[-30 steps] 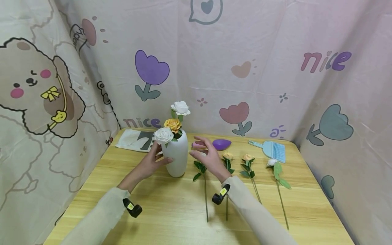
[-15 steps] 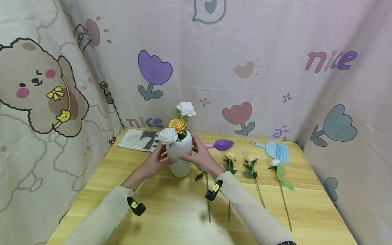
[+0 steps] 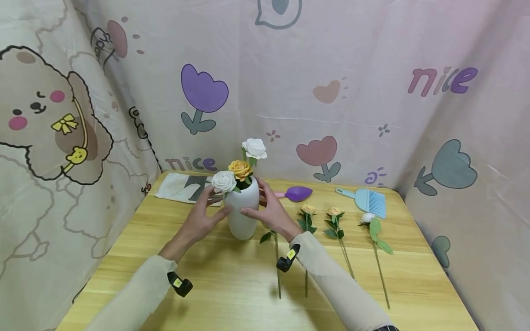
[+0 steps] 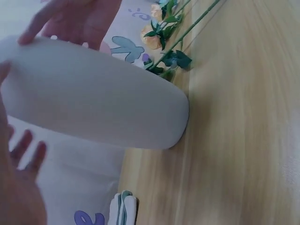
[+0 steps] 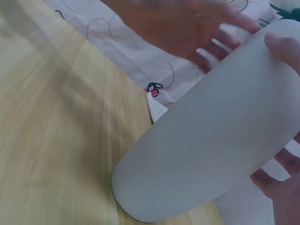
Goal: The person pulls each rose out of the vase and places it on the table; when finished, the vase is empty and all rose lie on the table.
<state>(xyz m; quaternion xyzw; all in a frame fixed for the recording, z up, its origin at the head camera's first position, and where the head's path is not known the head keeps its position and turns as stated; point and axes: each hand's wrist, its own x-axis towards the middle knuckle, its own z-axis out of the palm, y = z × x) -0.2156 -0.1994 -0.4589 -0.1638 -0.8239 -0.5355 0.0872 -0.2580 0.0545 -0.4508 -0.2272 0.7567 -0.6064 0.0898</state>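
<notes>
A tall white vase (image 3: pixel 242 214) stands on the wooden table, holding two white roses and a yellow rose (image 3: pixel 240 169) between them. My right hand (image 3: pixel 271 214) holds the vase on its right side, thumb across the front and fingers behind. On the other side, my left hand (image 3: pixel 203 220) is spread loosely, its thumb tip right at the vase wall. In the left wrist view its fingers (image 4: pixel 35 161) stand apart from the vase (image 4: pixel 93 93). One white rose (image 3: pixel 224 181) leans over the left rim; the other white rose (image 3: pixel 255 148) rises highest.
Right of the vase lie several loose flower stems, including two with pale yellow roses (image 3: pixel 334 212) and a white one (image 3: pixel 367 218). Behind them are a purple scoop (image 3: pixel 299 193) and a light blue dustpan with brush (image 3: pixel 367 201). A folded cloth (image 3: pixel 175 187) lies at back left.
My right hand has come in from the right and taken hold of the vase. The vase and its flowers have shifted slightly right, and my left hand's grip has loosened.
</notes>
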